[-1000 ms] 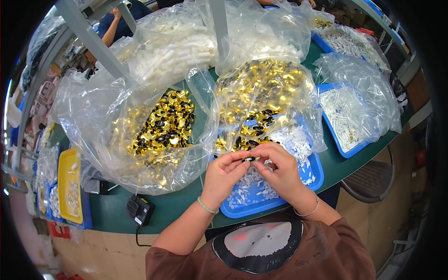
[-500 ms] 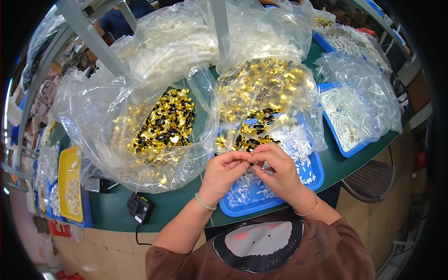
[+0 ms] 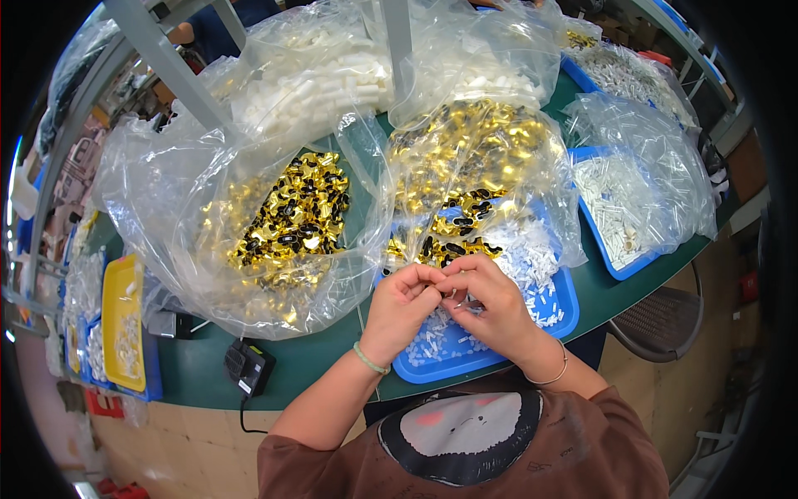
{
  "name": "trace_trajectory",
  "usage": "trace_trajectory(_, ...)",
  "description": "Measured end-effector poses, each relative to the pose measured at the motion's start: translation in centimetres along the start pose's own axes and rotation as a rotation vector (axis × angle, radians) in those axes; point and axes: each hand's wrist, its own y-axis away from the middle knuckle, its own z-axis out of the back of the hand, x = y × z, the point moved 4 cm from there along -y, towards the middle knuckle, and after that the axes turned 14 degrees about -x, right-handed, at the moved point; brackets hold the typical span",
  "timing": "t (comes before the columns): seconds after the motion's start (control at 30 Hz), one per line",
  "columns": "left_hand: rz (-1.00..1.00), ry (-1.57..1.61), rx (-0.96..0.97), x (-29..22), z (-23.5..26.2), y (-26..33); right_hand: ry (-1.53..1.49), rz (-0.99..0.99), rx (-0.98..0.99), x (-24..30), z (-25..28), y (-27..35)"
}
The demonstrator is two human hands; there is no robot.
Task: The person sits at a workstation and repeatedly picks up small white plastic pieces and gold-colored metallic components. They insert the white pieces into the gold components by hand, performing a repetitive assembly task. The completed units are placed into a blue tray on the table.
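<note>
My left hand [image 3: 397, 312] and my right hand [image 3: 492, 314] meet over the near blue tray [image 3: 453, 373], fingertips pinched together. Whatever small thing they hold is mostly covered by the fingers; I cannot make out its kind. A small pale bit shows by the right fingers. Small white plastic pieces [image 3: 532, 264] lie heaped in the tray around and beyond my hands. Just past the fingertips are loose shiny gold-and-black pieces [image 3: 453, 249], spilling from a clear plastic bag [image 3: 474, 154] full of them.
To the left, another open clear bag holds gold-and-black pieces [image 3: 299, 208]. White cylinders [image 3: 324, 87] fill bags at the back. A blue tray [image 3: 615, 271] of white strips stands right, a yellow tray [image 3: 113, 333] far left. A black adapter [image 3: 249, 368] sits near the green table's [image 3: 312, 370] front edge.
My hands stay together over the tray, fingertips still pinched. The right fingers have shifted slightly, and a small pale bit now shows beside them. The view has tilted a little.
</note>
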Motion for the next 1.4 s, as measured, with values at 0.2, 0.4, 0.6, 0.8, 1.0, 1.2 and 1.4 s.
trace_trajectory(0.2, 0.041, 0.085, -0.048, -0.2, 0.2, -0.2, -0.053, 0.050, -0.052, 0.1, 0.3, -0.1)
trace_trajectory(0.4, 0.030, 0.027, -0.034, -0.3, 0.0, 0.1, -0.020, 0.005, -0.055, -0.1, 0.3, -0.1)
trace_trajectory(0.6, 0.056, 0.021, 0.002, -0.7, -0.5, 0.1, -0.007, -0.027, -0.079, -0.2, 0.6, -0.3)
trace_trajectory(0.8, 0.024, -0.027, 0.031, -1.3, -0.9, 0.5, -0.047, -0.145, -0.152, -0.6, 0.9, -0.3)
trace_trajectory(1.0, -0.056, -0.073, -0.025, -1.1, -0.8, 0.6, -0.018, -0.092, -0.139, -0.4, 1.0, -0.5)
trace_trajectory(1.2, -0.250, -0.287, -0.109, -2.0, -0.8, 0.8, 0.218, 0.160, -0.164, 0.6, 1.2, -0.1)
trace_trajectory(1.4, -0.454, -0.459, -0.143, -2.3, -0.9, 1.1, 0.426, 0.235, -0.111, 1.6, 0.8, -0.2)
